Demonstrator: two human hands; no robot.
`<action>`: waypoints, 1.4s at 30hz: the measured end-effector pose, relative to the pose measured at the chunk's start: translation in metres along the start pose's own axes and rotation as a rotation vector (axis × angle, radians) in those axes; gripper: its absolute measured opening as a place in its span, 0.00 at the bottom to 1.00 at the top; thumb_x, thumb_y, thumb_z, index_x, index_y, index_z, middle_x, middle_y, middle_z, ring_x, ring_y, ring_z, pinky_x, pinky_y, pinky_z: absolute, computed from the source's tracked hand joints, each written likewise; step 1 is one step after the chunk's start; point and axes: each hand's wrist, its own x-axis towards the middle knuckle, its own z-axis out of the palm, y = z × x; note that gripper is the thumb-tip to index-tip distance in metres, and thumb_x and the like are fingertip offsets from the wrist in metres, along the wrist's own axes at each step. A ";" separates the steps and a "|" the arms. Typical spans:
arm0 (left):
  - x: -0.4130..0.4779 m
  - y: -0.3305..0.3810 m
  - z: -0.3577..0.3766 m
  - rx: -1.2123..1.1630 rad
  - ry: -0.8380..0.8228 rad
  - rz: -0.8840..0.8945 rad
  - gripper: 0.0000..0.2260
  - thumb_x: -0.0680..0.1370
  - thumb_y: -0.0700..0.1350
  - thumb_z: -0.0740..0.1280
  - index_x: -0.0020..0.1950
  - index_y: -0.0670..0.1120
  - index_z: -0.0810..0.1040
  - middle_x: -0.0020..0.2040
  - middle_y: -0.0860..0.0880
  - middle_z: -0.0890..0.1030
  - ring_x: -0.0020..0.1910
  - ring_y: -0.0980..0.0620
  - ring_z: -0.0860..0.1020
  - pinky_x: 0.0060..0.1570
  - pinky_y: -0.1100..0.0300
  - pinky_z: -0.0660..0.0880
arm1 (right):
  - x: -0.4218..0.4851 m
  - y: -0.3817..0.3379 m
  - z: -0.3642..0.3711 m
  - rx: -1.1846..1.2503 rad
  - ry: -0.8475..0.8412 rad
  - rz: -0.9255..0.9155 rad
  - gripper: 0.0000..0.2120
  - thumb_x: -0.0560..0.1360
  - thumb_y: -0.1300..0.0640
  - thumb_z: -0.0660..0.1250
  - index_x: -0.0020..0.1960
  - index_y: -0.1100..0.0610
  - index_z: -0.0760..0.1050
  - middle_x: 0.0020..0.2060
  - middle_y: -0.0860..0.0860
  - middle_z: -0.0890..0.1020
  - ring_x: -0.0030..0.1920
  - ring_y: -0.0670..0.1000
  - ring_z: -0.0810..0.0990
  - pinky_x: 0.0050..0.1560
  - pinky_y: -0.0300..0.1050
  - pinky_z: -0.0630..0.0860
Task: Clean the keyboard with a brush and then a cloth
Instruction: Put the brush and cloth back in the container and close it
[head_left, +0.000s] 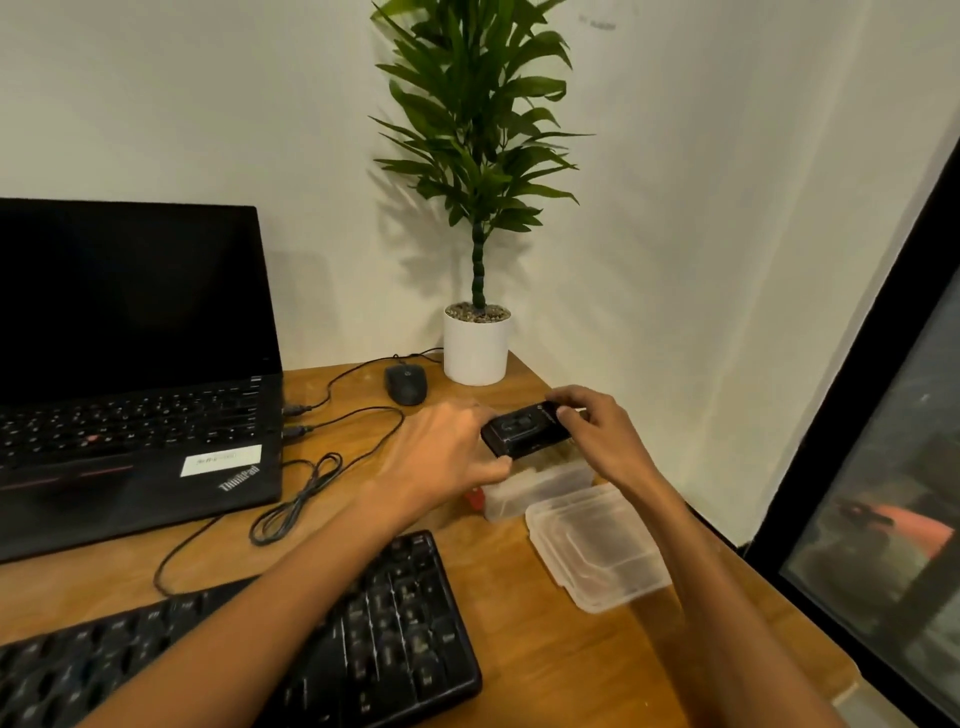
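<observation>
Head view. Both hands meet over an open clear container (540, 488) on the wooden desk (519, 649), holding a small black case (524, 431) between them. The left hand (441, 447) curls its fingers round the case's near-left end. The right hand (597, 436) pinches the far-right end with thumb and fingertips. We cannot tell what the case holds, and we see no brush or cloth as such.

The keyboard (405, 623), the thing to be cleaned, lies at the near edge of the desk, partly under the left forearm and well apart from the case. The container's lid (597, 551) rests just beside it, near the desk's right edge.

We judge these risks:
- If the case is pulled open abruptly, its contents may spill into the container or onto the desk.
- An elbow swing may push the lid off the right edge.
- The left forearm may drag across the keys.
- The looped cable (296, 499) by the laptop (130, 415) may snag a hand returning to the keyboard.
</observation>
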 end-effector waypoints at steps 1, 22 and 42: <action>0.003 0.000 0.003 0.020 -0.028 -0.022 0.16 0.67 0.55 0.67 0.50 0.48 0.78 0.44 0.51 0.79 0.41 0.50 0.77 0.33 0.57 0.73 | 0.003 0.003 0.004 -0.026 -0.025 0.016 0.13 0.79 0.62 0.57 0.60 0.58 0.76 0.56 0.54 0.79 0.55 0.51 0.76 0.53 0.39 0.71; 0.010 0.009 0.016 -0.081 -0.196 -0.242 0.15 0.69 0.56 0.71 0.49 0.47 0.78 0.37 0.52 0.76 0.40 0.51 0.76 0.29 0.60 0.67 | -0.001 0.016 0.024 -0.404 -0.019 -0.039 0.12 0.79 0.55 0.60 0.50 0.58 0.81 0.43 0.53 0.83 0.41 0.48 0.77 0.36 0.36 0.67; -0.055 0.033 0.026 0.019 -0.008 0.616 0.15 0.72 0.43 0.70 0.58 0.46 0.79 0.57 0.47 0.81 0.57 0.50 0.78 0.57 0.57 0.74 | -0.069 0.038 -0.035 -0.262 0.124 -0.112 0.12 0.78 0.56 0.62 0.57 0.58 0.79 0.53 0.53 0.82 0.51 0.49 0.78 0.49 0.38 0.71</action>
